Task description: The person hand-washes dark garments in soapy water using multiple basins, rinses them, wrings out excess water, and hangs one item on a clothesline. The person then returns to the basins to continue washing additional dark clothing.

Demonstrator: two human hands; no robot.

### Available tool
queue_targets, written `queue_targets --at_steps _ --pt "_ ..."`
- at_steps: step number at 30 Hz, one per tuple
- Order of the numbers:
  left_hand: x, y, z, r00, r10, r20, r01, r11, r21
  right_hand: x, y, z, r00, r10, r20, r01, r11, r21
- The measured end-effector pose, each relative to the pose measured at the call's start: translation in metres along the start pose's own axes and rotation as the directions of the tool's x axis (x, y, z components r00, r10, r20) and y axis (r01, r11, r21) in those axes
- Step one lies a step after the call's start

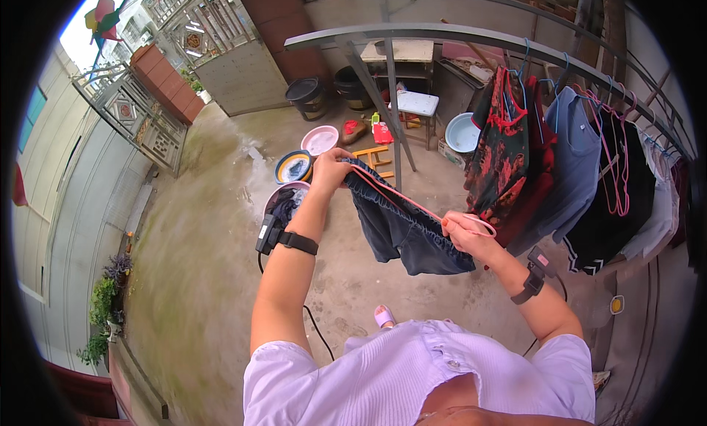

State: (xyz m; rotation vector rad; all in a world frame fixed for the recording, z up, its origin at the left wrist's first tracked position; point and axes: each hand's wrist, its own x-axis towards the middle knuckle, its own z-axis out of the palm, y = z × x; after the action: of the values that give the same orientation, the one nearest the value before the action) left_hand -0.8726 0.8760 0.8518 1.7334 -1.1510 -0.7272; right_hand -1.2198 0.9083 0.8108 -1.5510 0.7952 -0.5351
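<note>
Dark blue denim shorts (386, 227) with a gathered elastic waistband hang in front of me, stretched between my hands. My left hand (331, 172) grips one end of the waistband at the upper left. At the lower right, my right hand (467, 235) holds the other end together with a pink clothes hanger (397, 193). The hanger's long bar runs along the waistband, and its looped end sticks out past my right fingers. How far the hanger sits inside the waistband is hard to tell.
Several garments, among them a blue-grey tank top (574, 133), hang from a metal rack (453, 31) at right. Beyond my left hand stand a pink basin (320, 140), a blue-and-yellow basin (291, 167) and a basin of dark laundry (287, 202). A yellow stool (375, 156) is beside them.
</note>
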Motion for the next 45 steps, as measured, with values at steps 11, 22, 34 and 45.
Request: queue_targets --at_steps 11,22,34,45 --pt "0.004 -0.028 0.049 0.919 0.346 0.189 -0.387 0.702 0.598 0.043 0.018 0.015 0.975 0.203 -0.09 -0.217 0.956 -0.196" --pt "-0.002 -0.052 0.107 0.732 0.585 0.349 -0.667 0.508 0.545 0.096 0.009 0.003 0.917 0.39 -0.081 -0.39 0.921 0.006" --pt "-0.04 -0.04 0.127 0.497 0.793 0.352 -0.868 0.459 0.191 0.109 0.029 0.001 0.913 0.278 -0.299 -0.167 0.923 0.348" --pt "-0.082 -0.075 0.146 0.408 0.214 0.888 -0.803 0.547 0.237 0.145 0.055 0.016 0.863 0.292 -0.413 -0.043 0.856 0.515"
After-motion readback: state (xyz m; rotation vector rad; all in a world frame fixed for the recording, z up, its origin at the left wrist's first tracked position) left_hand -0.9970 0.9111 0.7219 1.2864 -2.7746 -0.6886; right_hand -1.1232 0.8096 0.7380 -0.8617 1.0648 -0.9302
